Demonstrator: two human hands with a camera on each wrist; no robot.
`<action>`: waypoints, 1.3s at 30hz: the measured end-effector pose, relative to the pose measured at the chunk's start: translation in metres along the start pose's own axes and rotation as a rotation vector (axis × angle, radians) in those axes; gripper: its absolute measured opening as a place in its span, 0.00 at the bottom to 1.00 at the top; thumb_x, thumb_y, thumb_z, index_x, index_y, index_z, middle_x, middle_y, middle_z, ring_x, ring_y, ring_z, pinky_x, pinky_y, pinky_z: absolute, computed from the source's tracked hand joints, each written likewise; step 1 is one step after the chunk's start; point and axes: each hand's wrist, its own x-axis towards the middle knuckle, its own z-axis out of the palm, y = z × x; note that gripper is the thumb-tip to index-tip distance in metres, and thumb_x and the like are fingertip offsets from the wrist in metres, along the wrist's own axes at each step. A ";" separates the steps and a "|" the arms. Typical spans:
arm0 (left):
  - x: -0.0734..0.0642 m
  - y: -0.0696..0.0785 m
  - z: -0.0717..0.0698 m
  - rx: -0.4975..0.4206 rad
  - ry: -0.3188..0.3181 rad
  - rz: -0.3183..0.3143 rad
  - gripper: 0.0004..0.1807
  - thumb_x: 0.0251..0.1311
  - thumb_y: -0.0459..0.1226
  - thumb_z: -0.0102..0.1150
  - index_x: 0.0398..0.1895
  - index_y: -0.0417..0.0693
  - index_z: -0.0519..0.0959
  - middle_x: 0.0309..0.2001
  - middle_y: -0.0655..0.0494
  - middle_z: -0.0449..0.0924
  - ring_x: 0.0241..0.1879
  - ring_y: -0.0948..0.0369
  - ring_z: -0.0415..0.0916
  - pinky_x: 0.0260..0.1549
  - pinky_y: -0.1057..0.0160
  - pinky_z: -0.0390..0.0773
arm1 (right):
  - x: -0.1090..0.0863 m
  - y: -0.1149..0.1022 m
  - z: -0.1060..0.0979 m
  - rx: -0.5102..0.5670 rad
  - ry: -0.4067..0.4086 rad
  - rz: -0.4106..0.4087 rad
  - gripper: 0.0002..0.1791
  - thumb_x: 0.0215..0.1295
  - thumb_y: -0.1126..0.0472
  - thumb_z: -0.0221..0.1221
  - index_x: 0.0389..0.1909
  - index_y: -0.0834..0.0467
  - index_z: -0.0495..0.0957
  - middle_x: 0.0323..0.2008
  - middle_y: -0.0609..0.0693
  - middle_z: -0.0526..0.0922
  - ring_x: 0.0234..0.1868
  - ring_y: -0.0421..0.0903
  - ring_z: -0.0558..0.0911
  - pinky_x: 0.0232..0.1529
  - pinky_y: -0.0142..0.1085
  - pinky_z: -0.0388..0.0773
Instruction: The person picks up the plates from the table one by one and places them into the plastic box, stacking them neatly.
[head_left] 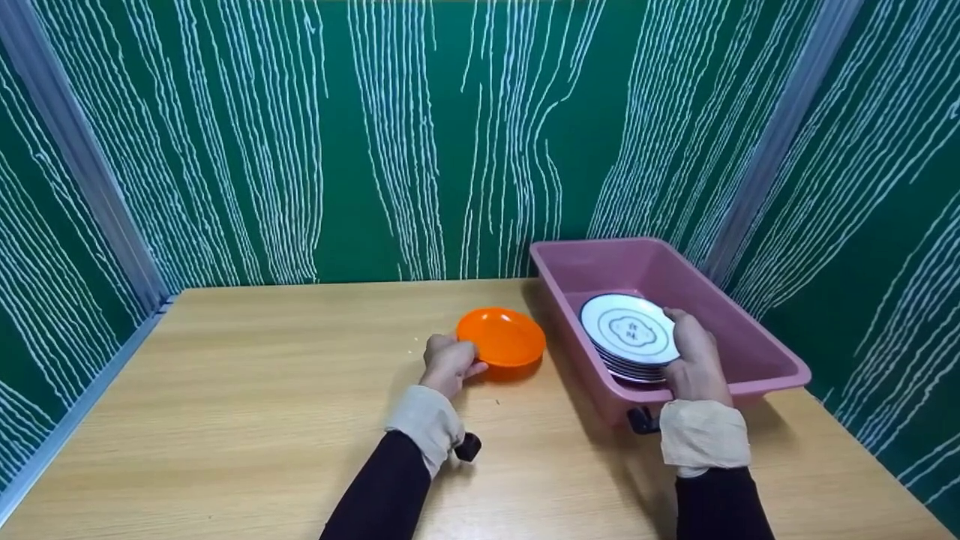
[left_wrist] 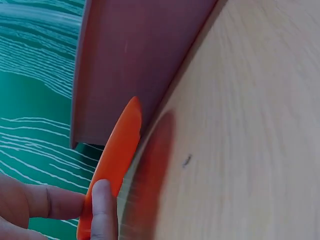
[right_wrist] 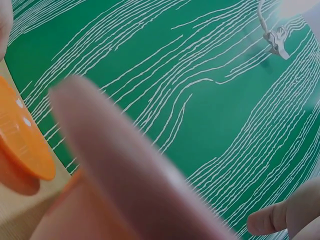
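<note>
My left hand (head_left: pixel 448 365) pinches the near-left rim of a glossy orange plate (head_left: pixel 502 337). In the left wrist view, thumb and finger hold the plate (left_wrist: pixel 116 150) tilted on edge, with a reddish shadow on the wood beside it. A stack of white plates (head_left: pixel 626 328) with dark rims and a printed centre stands in the pink plastic tub (head_left: pixel 750 388). My right hand (head_left: pixel 699 358) holds the stack at its right edge. In the right wrist view a blurred tub rim fills the middle, and a fingertip (right_wrist: pixel 265 221) shows at lower right; the stack is hidden there.
The tub stands at the right of a light wooden table (head_left: pixel 247 397), close to the back wall. Green panels (head_left: pixel 480 150) with white wavy lines enclose the table, with metal posts (head_left: pixel 780 135) at the corners. Tiny dark specks lie near the orange plate.
</note>
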 end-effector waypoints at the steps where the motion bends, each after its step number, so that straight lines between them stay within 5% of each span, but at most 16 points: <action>1: -0.001 0.001 -0.001 -0.012 -0.004 0.000 0.23 0.57 0.19 0.55 0.59 0.31 0.72 0.48 0.40 0.78 0.31 0.55 0.82 0.36 0.64 0.87 | 0.000 0.000 0.000 -0.015 0.012 -0.003 0.25 0.77 0.56 0.52 0.71 0.56 0.62 0.38 0.46 0.80 0.39 0.38 0.81 0.40 0.29 0.83; 7: -0.007 0.012 -0.009 -0.122 -0.020 0.013 0.21 0.58 0.20 0.57 0.56 0.32 0.73 0.47 0.40 0.77 0.27 0.56 0.79 0.40 0.64 0.86 | 0.000 0.001 0.000 -0.055 0.034 -0.015 0.28 0.77 0.54 0.52 0.73 0.55 0.60 0.44 0.46 0.78 0.42 0.37 0.79 0.40 0.28 0.82; 14: -0.016 0.028 -0.009 -0.210 -0.024 0.102 0.19 0.57 0.20 0.57 0.53 0.32 0.77 0.49 0.41 0.79 0.31 0.54 0.81 0.41 0.64 0.86 | 0.000 0.001 0.000 -0.058 0.039 -0.026 0.27 0.75 0.54 0.54 0.71 0.55 0.64 0.45 0.46 0.77 0.40 0.37 0.80 0.40 0.28 0.82; 21: -0.030 0.038 0.002 -0.250 -0.058 0.136 0.20 0.59 0.21 0.57 0.57 0.34 0.76 0.51 0.42 0.79 0.38 0.53 0.83 0.43 0.65 0.86 | -0.002 -0.001 0.001 -0.065 0.053 -0.018 0.23 0.75 0.54 0.55 0.66 0.55 0.66 0.39 0.46 0.80 0.37 0.38 0.81 0.38 0.30 0.84; 27: -0.042 0.045 0.012 -0.280 -0.094 0.131 0.21 0.61 0.22 0.59 0.58 0.36 0.76 0.51 0.43 0.80 0.37 0.54 0.84 0.44 0.65 0.85 | -0.008 0.000 0.006 -0.129 0.035 -0.031 0.25 0.76 0.51 0.54 0.68 0.54 0.63 0.48 0.47 0.75 0.41 0.39 0.80 0.39 0.29 0.83; 32: -0.050 0.046 0.021 -0.287 -0.118 0.133 0.20 0.61 0.24 0.62 0.56 0.40 0.78 0.50 0.45 0.81 0.39 0.52 0.84 0.46 0.65 0.85 | -0.012 0.004 0.014 -0.263 0.035 -0.079 0.24 0.76 0.49 0.54 0.67 0.53 0.65 0.47 0.47 0.68 0.38 0.40 0.72 0.33 0.26 0.72; 35: -0.054 0.047 0.026 -0.282 -0.134 0.134 0.18 0.61 0.25 0.63 0.55 0.41 0.79 0.49 0.46 0.82 0.38 0.52 0.85 0.46 0.64 0.85 | -0.016 0.005 0.019 -0.313 -0.003 -0.111 0.30 0.77 0.47 0.53 0.74 0.52 0.62 0.52 0.48 0.66 0.43 0.42 0.69 0.37 0.27 0.73; 39: -0.058 0.049 0.031 -0.285 -0.150 0.126 0.18 0.61 0.25 0.63 0.54 0.40 0.79 0.48 0.45 0.82 0.37 0.52 0.85 0.45 0.64 0.85 | -0.021 0.004 0.025 -0.326 -0.112 -0.139 0.35 0.77 0.46 0.53 0.78 0.53 0.57 0.60 0.52 0.70 0.51 0.47 0.76 0.55 0.33 0.81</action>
